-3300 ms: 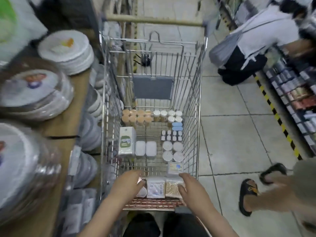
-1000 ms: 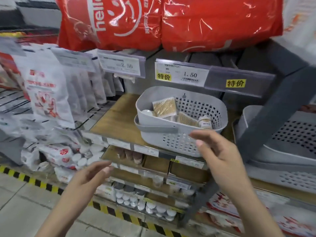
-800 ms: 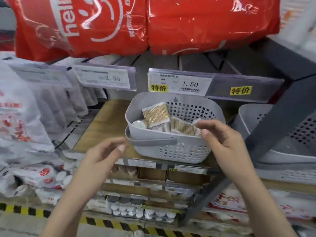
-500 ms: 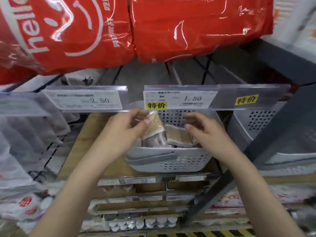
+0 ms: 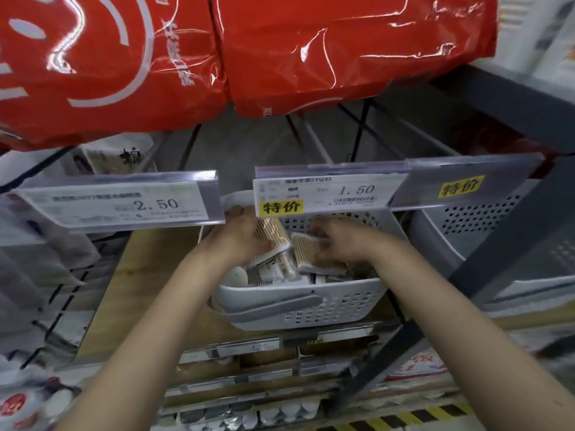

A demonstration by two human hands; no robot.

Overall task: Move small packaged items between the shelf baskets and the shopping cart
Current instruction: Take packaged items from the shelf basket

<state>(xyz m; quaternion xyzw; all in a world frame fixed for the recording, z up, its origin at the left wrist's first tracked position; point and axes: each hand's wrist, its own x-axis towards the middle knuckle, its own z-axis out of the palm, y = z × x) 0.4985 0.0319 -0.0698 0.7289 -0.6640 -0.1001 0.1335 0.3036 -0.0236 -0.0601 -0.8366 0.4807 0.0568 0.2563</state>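
A grey perforated basket (image 5: 323, 306) stands on a wooden shelf and holds small packs and jars. Both my hands reach into it. My left hand (image 5: 239, 237) grips a clear pack of cotton swabs (image 5: 270, 234) at the basket's back left. My right hand (image 5: 339, 241) holds a second swab pack (image 5: 306, 250) beside it. Under them lie a small clear jar (image 5: 280, 265) and a white round lid (image 5: 236, 276). The shopping cart is out of view.
Price tags (image 5: 323, 194) hang in clear strips just above the basket and hide its back rim. Red bags (image 5: 280, 51) fill the shelf above. A second grey basket (image 5: 466, 231) stands to the right, behind a slanted grey post (image 5: 497, 244). White packs hang at the left.
I turned from the cart to the shelf. Both hands rose from below the basket and went into it, each taking hold of a swab pack. The view moved closer.
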